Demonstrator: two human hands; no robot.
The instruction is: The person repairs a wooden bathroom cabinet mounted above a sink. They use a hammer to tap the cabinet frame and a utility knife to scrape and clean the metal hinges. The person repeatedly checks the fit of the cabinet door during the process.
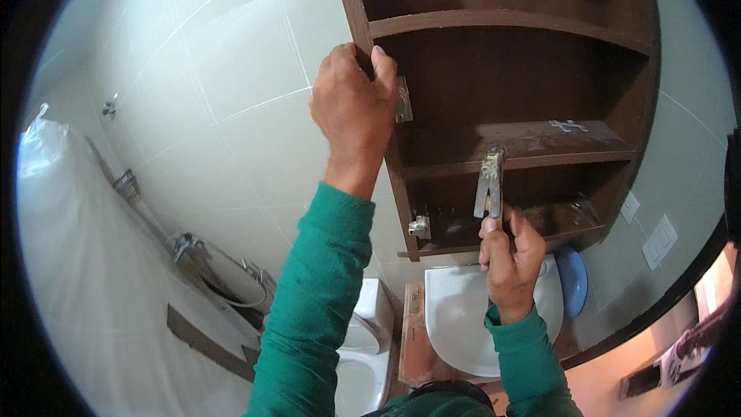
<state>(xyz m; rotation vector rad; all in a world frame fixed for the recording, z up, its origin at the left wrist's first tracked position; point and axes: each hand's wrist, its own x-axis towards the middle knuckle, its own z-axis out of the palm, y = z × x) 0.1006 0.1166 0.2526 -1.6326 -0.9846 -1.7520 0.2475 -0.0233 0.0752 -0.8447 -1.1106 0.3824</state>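
Note:
A dark brown wooden wall cabinet without doors fills the upper middle and right. My left hand is closed around its left side edge, thumb toward the inside. Just beside that hand, a small plate is fixed to the inner face of the side panel. Lower on the same panel sits a metal hinge. My right hand grips a worn claw hammer, its head up in front of the lower shelf. The fingers hide most of the handle.
A white washbasin lies below the cabinet, with a blue basin at its right. The toilet stands lower left of it. Plastic sheeting hangs at the left near a shower hose. Metal pieces rest on a shelf.

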